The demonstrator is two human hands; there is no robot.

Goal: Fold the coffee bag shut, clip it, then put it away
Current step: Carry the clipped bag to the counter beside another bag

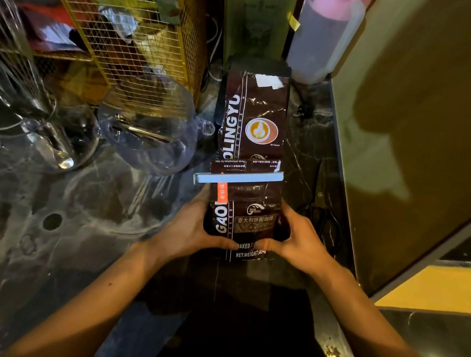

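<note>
A dark brown foil coffee bag (pixel 247 162) with white lettering is gripped at its near end by both hands, the left hand (pixel 189 229) closed on its left edge and the right hand (pixel 299 241) closed on its right edge, thumbs pressed on its front. It is stretched out away from the hands over the dark marbled surface (pixel 42 243). Just beyond the fingers, a pale blue bar-shaped plastic clip (pixel 238 178) is clamped across the bag. A clear glass pitcher (pixel 151 129) is seen beyond the left hand.
</note>
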